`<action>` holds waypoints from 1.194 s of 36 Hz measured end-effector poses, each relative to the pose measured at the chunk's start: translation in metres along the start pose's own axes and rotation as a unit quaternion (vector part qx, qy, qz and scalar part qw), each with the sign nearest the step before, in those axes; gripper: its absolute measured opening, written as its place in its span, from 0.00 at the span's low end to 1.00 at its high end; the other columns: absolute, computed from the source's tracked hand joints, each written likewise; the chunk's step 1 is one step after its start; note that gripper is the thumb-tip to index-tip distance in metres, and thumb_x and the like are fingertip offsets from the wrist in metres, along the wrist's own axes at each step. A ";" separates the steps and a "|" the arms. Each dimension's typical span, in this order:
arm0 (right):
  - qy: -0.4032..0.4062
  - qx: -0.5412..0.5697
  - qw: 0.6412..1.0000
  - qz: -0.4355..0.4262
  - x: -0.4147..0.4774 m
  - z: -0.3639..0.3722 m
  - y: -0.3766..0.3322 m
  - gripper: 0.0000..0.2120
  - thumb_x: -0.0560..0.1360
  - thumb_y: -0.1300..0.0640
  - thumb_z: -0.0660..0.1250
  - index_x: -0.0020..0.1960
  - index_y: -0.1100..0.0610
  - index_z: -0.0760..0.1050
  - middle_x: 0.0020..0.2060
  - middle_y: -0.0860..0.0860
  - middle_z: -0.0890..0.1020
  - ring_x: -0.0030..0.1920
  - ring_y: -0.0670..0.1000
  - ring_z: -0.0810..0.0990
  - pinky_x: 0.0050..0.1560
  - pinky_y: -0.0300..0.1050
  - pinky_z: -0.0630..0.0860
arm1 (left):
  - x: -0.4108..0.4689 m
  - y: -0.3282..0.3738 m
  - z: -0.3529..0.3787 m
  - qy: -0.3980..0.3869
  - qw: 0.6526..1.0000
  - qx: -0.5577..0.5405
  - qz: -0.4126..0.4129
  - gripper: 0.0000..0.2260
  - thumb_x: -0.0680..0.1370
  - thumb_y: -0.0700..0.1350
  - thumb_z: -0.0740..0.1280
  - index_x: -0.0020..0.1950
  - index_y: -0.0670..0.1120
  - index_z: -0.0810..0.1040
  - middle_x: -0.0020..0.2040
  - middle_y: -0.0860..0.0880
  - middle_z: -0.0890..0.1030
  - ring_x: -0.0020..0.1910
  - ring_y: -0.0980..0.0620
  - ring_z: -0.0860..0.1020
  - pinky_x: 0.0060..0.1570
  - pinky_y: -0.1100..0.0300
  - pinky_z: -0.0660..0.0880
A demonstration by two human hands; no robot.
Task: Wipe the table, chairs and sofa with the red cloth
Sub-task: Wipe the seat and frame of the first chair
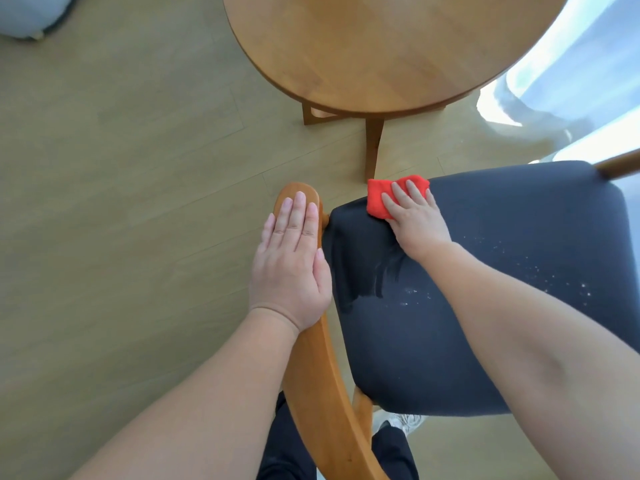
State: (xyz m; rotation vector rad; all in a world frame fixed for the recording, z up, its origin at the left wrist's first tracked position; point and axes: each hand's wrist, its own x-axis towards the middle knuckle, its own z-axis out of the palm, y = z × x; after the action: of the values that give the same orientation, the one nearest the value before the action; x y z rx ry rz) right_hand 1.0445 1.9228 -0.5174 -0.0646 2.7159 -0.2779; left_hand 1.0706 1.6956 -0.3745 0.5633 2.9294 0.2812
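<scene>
Right hand [417,220], fingers straight, presses the red cloth [379,199] flat at the chair seat's [536,209] 11 o'clock corner. Left hand [291,261] rests flat and relaxed on the wooden rail [322,375]. White specks [585,287] lie toward 4 o'clock; overlapping strokes that way are advisable.

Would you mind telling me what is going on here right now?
A person is wiping a chair's dark seat with the red cloth, pressed flat under the right hand near the seat's far corner. The left hand rests flat on the chair's curved wooden rail. White specks show on the seat nearer the person.
</scene>
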 end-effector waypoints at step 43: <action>-0.137 -0.030 0.971 -0.195 -0.168 0.072 -0.081 0.30 0.81 0.61 0.54 0.79 0.47 0.49 0.78 0.48 0.44 0.77 0.54 0.39 0.74 0.62 0.39 | -0.006 0.005 -0.007 -0.016 0.999 0.040 -0.011 0.27 0.79 0.48 0.47 0.77 0.42 0.53 0.78 0.45 0.52 0.77 0.49 0.49 0.75 0.56 0.42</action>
State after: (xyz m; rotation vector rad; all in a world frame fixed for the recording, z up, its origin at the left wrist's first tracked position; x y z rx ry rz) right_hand 1.2275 1.8447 -0.4998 -0.6129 2.4171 -0.2744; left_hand 1.0769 1.6973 -0.3664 0.5395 2.9245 0.1509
